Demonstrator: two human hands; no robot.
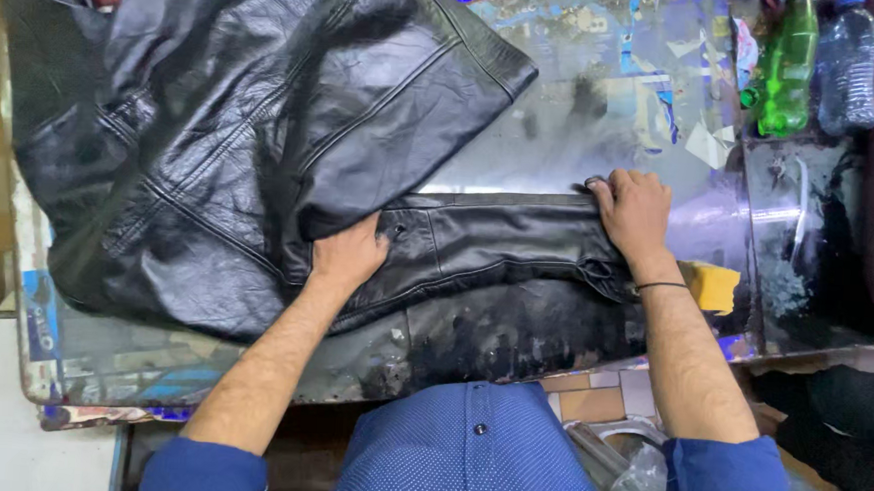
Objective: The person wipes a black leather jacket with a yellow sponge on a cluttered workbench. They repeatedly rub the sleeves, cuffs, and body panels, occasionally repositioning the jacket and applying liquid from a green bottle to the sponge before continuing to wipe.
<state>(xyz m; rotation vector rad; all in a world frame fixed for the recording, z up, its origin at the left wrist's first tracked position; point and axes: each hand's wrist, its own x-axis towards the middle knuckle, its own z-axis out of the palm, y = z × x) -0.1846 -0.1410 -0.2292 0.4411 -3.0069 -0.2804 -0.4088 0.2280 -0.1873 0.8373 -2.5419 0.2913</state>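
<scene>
A black leather jacket (225,115) lies spread over the left and middle of a stained, shiny worktable (604,95). One sleeve (497,241) stretches to the right along the table's near side. My left hand (349,254) presses flat on the sleeve where it meets the jacket body, fingers tucked under a fold. My right hand (634,211) grips the sleeve's cuff end, fingers curled over its far edge. A dark band sits on my right wrist.
A green bottle (785,69) and a clear plastic bottle (851,68) stand at the table's far right corner. A yellow sponge (712,286) lies just right of my right wrist. Black stains (512,329) cover the table's near edge. A clear plastic bag (634,485) sits below.
</scene>
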